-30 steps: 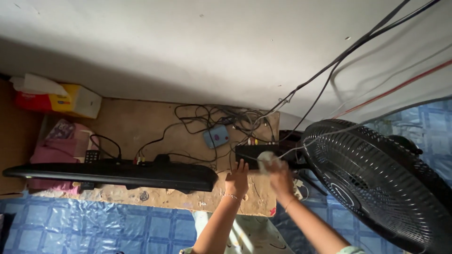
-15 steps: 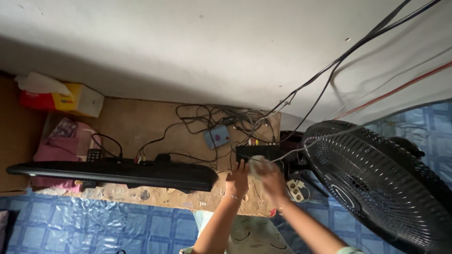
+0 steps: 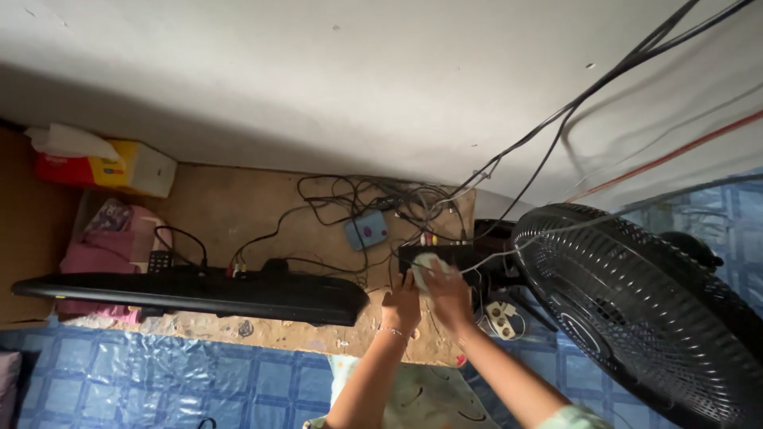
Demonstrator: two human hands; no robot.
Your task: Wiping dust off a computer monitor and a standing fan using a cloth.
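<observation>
A black set-top box (image 3: 442, 255) with cables plugged in its back sits at the right end of a worn wooden board (image 3: 230, 206). My right hand (image 3: 447, 290) presses a pale cloth (image 3: 423, 265) onto the box's top near its left end. My left hand (image 3: 401, 303) rests beside it, fingertips touching the box's front left corner. Both forearms come up from the bottom of the view.
A black flat television (image 3: 191, 290) seen from above spans the board's front. A large black fan (image 3: 636, 302) stands at the right. Tangled cables (image 3: 373, 199), a small blue box (image 3: 366, 230), a tissue box (image 3: 103, 167), a pink bag (image 3: 107, 238) and a white power strip (image 3: 499, 315) lie around.
My right hand has slid the cloth leftward along the box's top, ending close to my left hand. The left hand has stayed put.
</observation>
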